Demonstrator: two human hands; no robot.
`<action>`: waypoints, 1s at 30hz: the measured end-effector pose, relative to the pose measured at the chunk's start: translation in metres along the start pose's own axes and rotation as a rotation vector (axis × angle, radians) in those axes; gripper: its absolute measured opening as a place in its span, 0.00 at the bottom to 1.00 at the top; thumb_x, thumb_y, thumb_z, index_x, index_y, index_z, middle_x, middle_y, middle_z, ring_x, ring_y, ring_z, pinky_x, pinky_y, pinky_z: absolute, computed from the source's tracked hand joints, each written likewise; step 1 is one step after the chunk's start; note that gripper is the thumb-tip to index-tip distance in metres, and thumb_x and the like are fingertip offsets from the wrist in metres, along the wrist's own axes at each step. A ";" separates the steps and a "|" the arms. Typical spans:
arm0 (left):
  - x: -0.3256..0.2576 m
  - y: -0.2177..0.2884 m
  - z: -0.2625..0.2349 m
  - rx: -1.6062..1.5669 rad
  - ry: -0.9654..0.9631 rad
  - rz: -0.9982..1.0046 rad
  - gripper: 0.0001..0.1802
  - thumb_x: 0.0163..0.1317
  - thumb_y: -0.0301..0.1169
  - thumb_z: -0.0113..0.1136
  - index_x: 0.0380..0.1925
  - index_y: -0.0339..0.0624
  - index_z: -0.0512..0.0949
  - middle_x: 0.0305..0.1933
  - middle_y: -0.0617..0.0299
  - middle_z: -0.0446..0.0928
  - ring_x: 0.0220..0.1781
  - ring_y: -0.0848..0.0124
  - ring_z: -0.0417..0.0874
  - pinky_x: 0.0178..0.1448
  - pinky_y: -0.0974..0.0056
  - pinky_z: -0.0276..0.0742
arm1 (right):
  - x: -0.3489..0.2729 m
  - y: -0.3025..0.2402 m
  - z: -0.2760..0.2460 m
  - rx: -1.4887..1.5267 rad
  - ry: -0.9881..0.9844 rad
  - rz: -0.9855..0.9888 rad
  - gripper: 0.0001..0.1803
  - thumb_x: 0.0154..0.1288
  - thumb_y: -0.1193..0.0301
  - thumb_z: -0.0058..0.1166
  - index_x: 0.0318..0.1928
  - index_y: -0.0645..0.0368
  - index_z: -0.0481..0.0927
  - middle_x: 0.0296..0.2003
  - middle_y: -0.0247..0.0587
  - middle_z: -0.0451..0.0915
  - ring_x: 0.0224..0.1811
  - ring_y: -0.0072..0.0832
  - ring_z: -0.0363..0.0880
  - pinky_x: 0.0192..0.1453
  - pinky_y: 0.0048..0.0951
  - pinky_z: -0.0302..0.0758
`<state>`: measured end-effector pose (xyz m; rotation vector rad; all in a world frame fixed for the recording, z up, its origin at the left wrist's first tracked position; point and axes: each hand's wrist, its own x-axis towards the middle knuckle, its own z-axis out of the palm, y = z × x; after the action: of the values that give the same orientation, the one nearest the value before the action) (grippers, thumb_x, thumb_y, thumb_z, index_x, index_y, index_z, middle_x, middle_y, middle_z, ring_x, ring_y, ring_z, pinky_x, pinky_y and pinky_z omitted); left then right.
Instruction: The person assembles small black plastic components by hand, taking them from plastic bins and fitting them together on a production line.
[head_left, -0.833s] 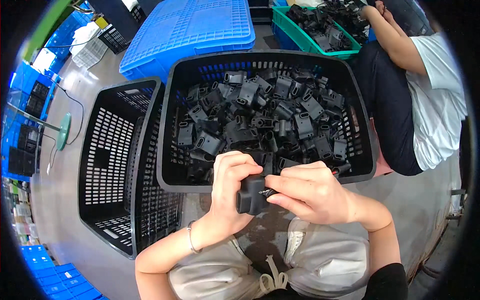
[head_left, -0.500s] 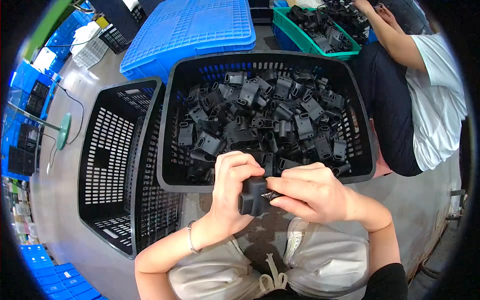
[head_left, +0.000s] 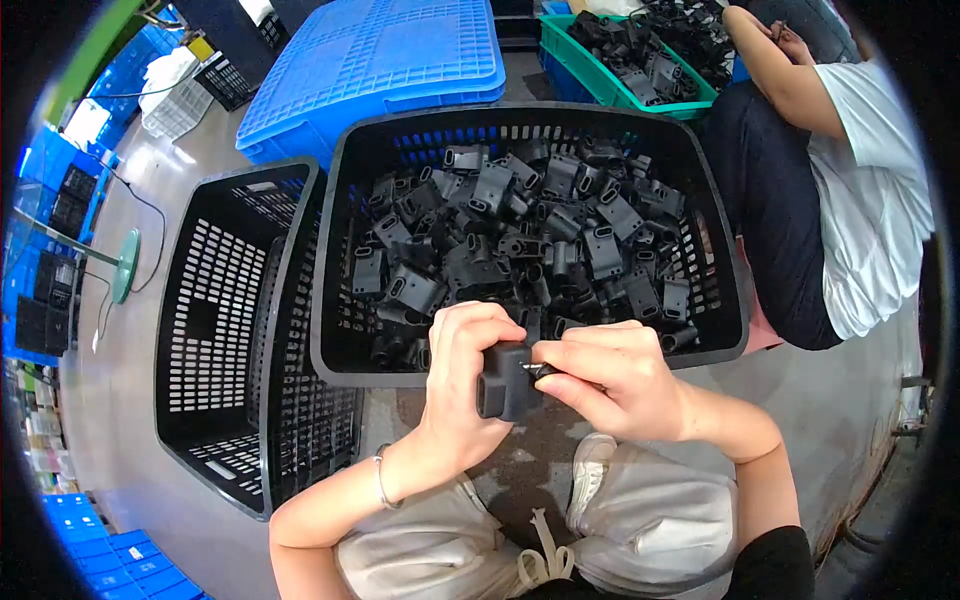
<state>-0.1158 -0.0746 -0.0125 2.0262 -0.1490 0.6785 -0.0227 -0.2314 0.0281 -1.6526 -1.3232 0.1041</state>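
My left hand (head_left: 456, 385) is closed around a black molded plastic part (head_left: 508, 382), held above my knees at the crate's near edge. My right hand (head_left: 618, 378) pinches a small dark-handled tool with a thin metal tip (head_left: 535, 369). The tip meets the right side of the part. Most of the handle is hidden by my fingers, so its exact kind does not show. Just beyond my hands stands a black perforated crate (head_left: 335, 250), heaped with similar black plastic parts (head_left: 490, 190).
An open black crate (head_left: 215, 300) stands on the left. Behind the full crate is a blue lidded bin (head_left: 380, 60); a green crate (head_left: 620, 95) of black parts stands at the far right. A seated co-worker (head_left: 860, 190) is close on the right. A round green stand base (head_left: 127, 265) rests on the floor.
The tool's tip has shifted slightly upward along the part, and my right hand has tilted a little. The co-worker's arm has moved slightly.
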 end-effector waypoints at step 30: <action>0.005 0.018 -0.003 -0.853 -0.291 -0.817 0.31 0.55 0.34 0.69 0.49 0.40 0.57 0.38 0.60 0.73 0.41 0.75 0.75 0.44 0.67 0.73 | 0.000 -0.002 -0.020 0.062 -0.048 0.295 0.06 0.61 0.74 0.57 0.32 0.64 0.75 0.20 0.42 0.75 0.18 0.24 0.74 0.20 0.25 0.67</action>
<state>-0.1191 -0.0810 0.0054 1.1712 0.1946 -0.1989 -0.0124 -0.2435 0.0396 -1.7917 -1.0923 0.3589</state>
